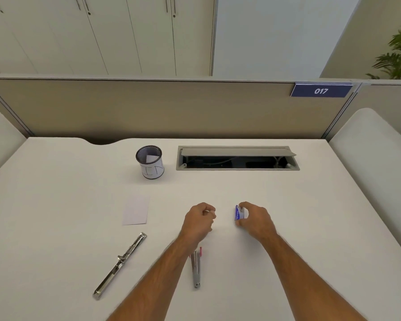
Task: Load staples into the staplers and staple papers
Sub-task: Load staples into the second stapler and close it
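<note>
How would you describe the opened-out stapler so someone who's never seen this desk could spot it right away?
Start at the white desk and find the mesh pen cup near its far edge, then the small white paper in front of it. Just nearer than that paper lies the opened-out stapler, a long silver bar on a diagonal. The smaller stapler beside the left forearm is shorter, with red trim.

Single head-worn wide-angle view, looking forward and steeply down onto a white desk (55,205) from close above its near edge. Facing a beige partition (148,107) with cabinets (102,35) beyond. No second view sharing the scene.
</note>
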